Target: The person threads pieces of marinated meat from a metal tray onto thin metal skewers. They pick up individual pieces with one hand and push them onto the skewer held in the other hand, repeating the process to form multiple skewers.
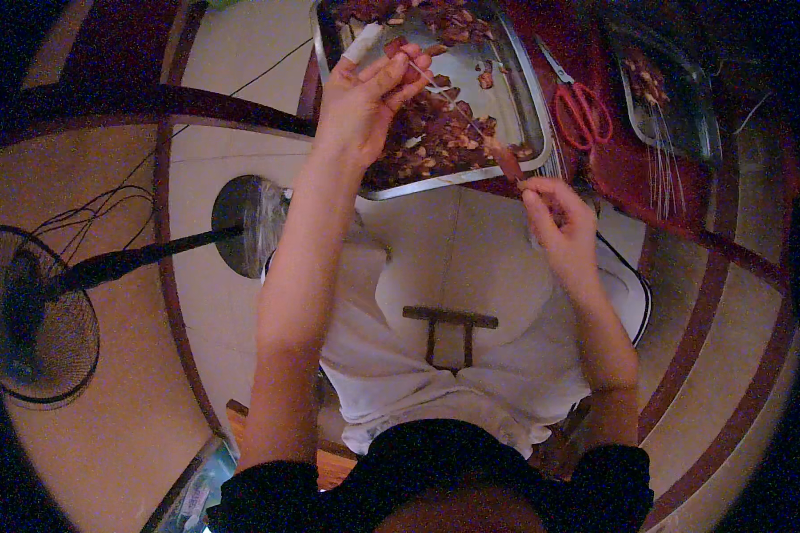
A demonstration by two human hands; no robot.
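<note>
A thin skewer (455,105) slants between my two hands above a metal tray (540,120) of cut, dark red meat pieces (433,136). My left hand (373,96) pinches the skewer's upper end, with a small red meat piece (396,46) at its fingertips. One left finger wears a white wrap (363,42). At the lower end, threaded meat (507,161) sits on the skewer just before the fingertips of my right hand (561,216). The right thumb and forefinger grip that end, near the tray's corner. Blur hides exactly where the fingers meet the skewer.
Red-handled scissors (581,113) lie right of the tray on a red surface (630,180). Beyond them, a second tray (703,126) holds loaded skewers (650,86), their bare ends over its rim. Loose skewers (555,143) lie beside the near tray. A standing fan (47,313) is at left.
</note>
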